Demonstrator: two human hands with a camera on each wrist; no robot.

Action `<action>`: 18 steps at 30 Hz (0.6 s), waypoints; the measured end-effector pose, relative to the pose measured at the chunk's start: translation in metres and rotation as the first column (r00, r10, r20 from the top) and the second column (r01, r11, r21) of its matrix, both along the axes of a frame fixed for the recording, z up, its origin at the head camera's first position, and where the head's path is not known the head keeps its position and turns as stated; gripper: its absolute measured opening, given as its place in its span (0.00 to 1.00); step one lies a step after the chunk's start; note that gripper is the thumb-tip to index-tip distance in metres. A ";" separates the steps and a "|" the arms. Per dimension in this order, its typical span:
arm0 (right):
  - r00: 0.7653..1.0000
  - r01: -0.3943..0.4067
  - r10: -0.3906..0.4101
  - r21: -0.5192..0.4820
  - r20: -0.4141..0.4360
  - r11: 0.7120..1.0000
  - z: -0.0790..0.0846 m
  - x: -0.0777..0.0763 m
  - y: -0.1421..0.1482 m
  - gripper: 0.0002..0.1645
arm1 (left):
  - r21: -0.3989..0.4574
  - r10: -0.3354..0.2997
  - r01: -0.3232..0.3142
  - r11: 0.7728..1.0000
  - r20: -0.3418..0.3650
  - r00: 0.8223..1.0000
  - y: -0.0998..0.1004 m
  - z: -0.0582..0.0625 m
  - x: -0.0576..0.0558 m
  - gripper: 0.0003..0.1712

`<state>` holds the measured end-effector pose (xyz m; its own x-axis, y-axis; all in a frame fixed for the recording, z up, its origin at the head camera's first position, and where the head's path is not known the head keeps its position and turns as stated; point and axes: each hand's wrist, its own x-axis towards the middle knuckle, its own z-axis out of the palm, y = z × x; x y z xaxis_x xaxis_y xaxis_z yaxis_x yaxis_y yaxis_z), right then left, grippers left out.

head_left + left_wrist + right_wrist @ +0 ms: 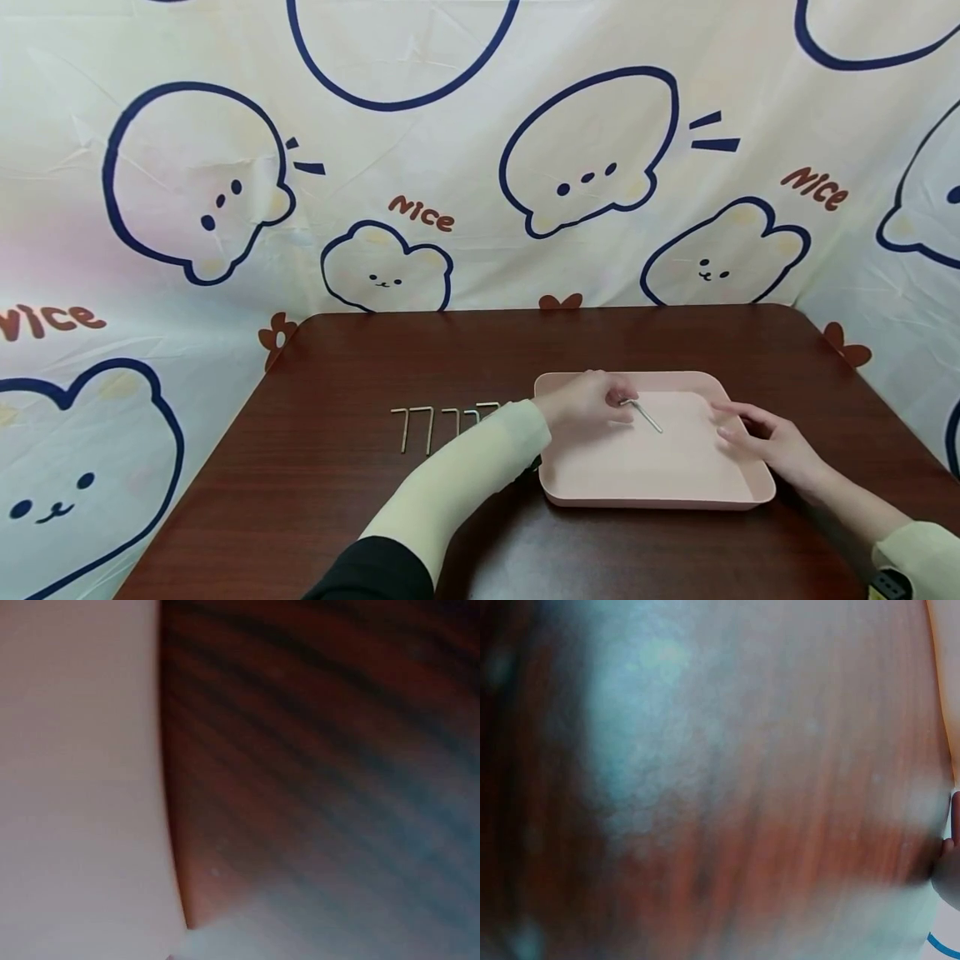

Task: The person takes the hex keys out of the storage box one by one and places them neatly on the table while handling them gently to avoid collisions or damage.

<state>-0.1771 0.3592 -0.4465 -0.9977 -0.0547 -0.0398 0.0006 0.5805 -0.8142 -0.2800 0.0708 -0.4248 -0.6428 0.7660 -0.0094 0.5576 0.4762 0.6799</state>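
In the head view my left hand is over the left part of a pink tray, pinching one end of a silvery hex key. The key's long arm slants down to the right above the tray floor. My right hand rests at the tray's right rim, thumb and index finger reaching over it, fairly straight. Left of the tray, several L-shaped hex keys lie in a row on the table, some partly hidden by my left sleeve. The left wrist view shows the tray's outer wall close up, without the fingers.
The dark brown wooden table carries everything. A pale cloth with cartoon bears hangs behind it and along both sides. My left forearm crosses the table in front of the hex keys.
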 end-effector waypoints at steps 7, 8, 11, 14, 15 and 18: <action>1.000 0.003 -0.003 0.005 -0.001 1.000 0.000 0.001 -0.001 0.36 | -0.001 0.028 -0.028 1.000 -0.085 0.996 0.003 -0.005 0.003 0.09; 1.000 0.005 -0.005 0.009 0.000 1.000 0.000 0.001 -0.001 0.36 | -0.006 0.035 -0.035 0.999 -0.101 0.994 0.004 -0.005 0.003 0.09; 1.000 0.006 -0.006 0.011 0.003 1.000 0.000 0.001 -0.001 0.36 | -0.025 0.049 -0.052 0.998 -0.139 0.989 0.006 -0.005 0.004 0.08; 1.000 0.007 -0.007 0.002 0.010 1.000 0.000 0.001 -0.002 0.37 | -0.041 0.047 -0.055 0.998 -0.174 0.984 0.007 -0.006 0.003 0.07; 1.000 0.006 -0.006 -0.003 0.012 1.000 0.000 0.001 -0.002 0.37 | -0.048 0.045 -0.055 0.997 -0.188 0.981 0.007 -0.007 0.003 0.07; 1.000 0.003 -0.003 -0.009 0.015 1.000 0.000 0.000 -0.002 0.37 | -0.053 0.039 -0.051 0.997 -0.204 0.978 0.007 -0.008 0.001 0.06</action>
<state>-0.1767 0.3570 -0.4461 -0.9971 -0.0522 -0.0547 0.0149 0.5735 -0.8191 -0.2785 0.0779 -0.4325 -0.6696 0.7383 0.0815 0.6582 0.5389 0.5256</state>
